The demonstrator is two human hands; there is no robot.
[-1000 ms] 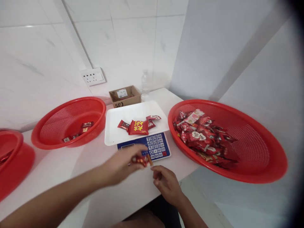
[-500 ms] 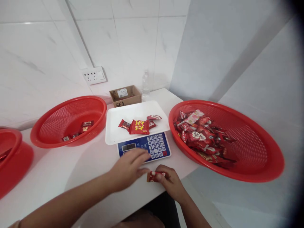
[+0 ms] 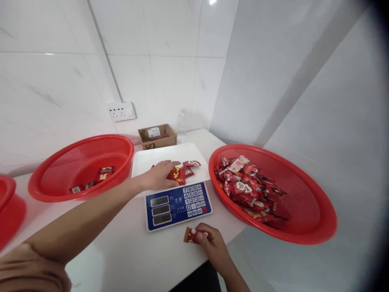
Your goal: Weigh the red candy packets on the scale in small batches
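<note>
My left hand point(image 3: 159, 175) reaches over the white weighing tray point(image 3: 142, 158), its thumb and fingers apart at a red snack packet with yellow lettering point(image 3: 176, 174). It partly hides that packet. Just right of it on the tray lie small red wrapped candies point(image 3: 191, 163). In front of the tray is the scale's blue keypad panel point(image 3: 179, 206) with three small displays. Near the table's front edge, my right hand point(image 3: 214, 243) is closed on a small red candy packet point(image 3: 191, 235), pinched between thumb and fingers, with a brownish end sticking out to the left.
A large red basket point(image 3: 316, 215) full of red-wrapped candies stands at the right, overhanging the table edge. At the left is another red basket point(image 3: 60, 162) holding a few packets, with part of a third point(image 3: 9, 211) beyond. A cardboard box point(image 3: 162, 142) and clear bottle point(image 3: 182, 121) stand behind.
My left hand has moved from above the keypad forward onto the tray, reaching the yellow-lettered packet. My right hand still holds the small candy packet. The camera view has tilted up slightly.
</note>
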